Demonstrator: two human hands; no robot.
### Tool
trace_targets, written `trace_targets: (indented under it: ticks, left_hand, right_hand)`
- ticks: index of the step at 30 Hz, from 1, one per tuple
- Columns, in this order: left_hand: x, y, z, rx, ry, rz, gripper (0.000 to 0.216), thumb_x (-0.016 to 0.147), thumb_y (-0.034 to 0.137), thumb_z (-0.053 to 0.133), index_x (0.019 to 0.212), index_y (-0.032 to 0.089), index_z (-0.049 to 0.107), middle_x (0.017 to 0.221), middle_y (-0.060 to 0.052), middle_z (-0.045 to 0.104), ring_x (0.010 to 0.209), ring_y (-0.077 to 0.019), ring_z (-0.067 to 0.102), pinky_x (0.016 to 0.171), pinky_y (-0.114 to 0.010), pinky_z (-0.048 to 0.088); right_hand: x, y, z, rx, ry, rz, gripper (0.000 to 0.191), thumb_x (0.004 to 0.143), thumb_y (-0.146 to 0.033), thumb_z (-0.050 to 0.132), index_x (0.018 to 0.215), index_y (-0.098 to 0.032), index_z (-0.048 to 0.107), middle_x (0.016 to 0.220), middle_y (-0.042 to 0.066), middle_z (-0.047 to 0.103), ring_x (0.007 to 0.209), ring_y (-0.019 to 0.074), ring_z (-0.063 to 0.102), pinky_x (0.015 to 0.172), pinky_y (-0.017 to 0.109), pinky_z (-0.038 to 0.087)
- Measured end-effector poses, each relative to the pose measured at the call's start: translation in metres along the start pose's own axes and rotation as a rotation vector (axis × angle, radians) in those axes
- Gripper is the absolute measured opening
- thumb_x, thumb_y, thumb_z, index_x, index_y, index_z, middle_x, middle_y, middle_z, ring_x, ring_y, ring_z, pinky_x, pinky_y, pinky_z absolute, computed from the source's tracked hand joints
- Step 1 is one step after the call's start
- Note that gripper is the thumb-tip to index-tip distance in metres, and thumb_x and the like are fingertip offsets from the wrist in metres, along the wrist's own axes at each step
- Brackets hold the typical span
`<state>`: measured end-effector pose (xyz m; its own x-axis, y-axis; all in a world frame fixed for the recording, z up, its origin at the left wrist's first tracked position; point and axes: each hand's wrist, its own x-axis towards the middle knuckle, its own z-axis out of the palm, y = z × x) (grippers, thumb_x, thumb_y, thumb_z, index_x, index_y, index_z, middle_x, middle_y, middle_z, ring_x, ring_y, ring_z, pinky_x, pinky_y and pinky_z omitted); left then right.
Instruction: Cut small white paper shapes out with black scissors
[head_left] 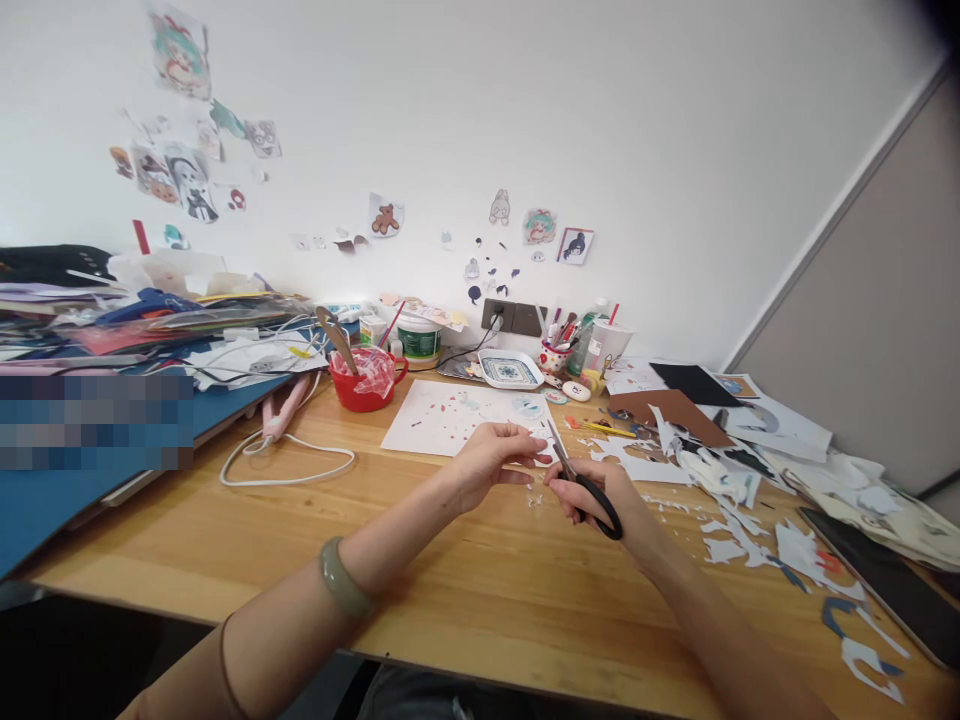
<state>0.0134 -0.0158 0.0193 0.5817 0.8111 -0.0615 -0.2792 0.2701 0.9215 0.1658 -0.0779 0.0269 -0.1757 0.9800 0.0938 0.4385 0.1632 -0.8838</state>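
My right hand (600, 490) is closed through the black loops of the scissors (581, 480), blades slightly apart & pointing up-left toward my other hand. My left hand (491, 455) pinches a small white paper piece (541, 452) w/ fingertips, right at the blade tips; piece is too small to make out what's on it. Green bangle (341, 580) on my left wrist. Tiny white snippets (535, 497) lie on the wooden worktop (420, 560) just below both hands. Behind the hands: a white sheet (450, 415) w/ coloured specks. Further back, a red bowl (367, 385) w/ a wooden spoon, a patterned dish (510, 371), a cup of pens (555, 355). To the right, a heap of paper offcuts (720, 490). Left: white cable (289, 465), blue board (45, 495).
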Motion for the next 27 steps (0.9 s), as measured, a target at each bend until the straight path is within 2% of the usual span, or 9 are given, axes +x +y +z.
trace_targets:
  ticks: [8,15,27]
  left_hand:
    - [0.0011,0.0001,-0.0002,-0.018,0.000,0.003,0.025,0.054,0.030,0.070,0.062,0.012,0.055,0.060,-0.002,0.059,0.063,-0.0103,0.055,0.052,-0.019,0.042]
    - [0.0013,-0.0006,-0.0013,0.004,-0.014,0.006,0.024,0.057,0.030,0.068,0.065,0.012,0.055,0.068,-0.005,0.063,0.057,-0.0069,0.052,0.053,-0.018,0.042]
    - [0.0025,0.0001,-0.0014,-0.004,0.013,0.024,0.025,0.053,0.031,0.070,0.063,0.013,0.055,0.062,-0.003,0.058,0.060,-0.0090,0.053,0.054,-0.020,0.042]
  right_hand:
    - [0.0015,0.0042,-0.0014,0.001,-0.010,-0.002,0.020,0.073,-0.034,0.052,0.069,-0.015,0.054,0.048,-0.004,0.047,0.043,0.0066,0.043,0.040,0.017,0.032]
    - [0.0001,-0.0007,0.0000,0.014,0.019,-0.001,0.021,0.070,-0.035,0.053,0.067,-0.014,0.055,0.047,-0.004,0.047,0.043,0.0074,0.043,0.040,0.018,0.033]
    - [0.0005,0.0029,0.0003,0.009,0.007,0.002,0.020,0.073,-0.034,0.052,0.070,-0.014,0.055,0.048,-0.005,0.045,0.043,0.0061,0.042,0.040,0.017,0.033]
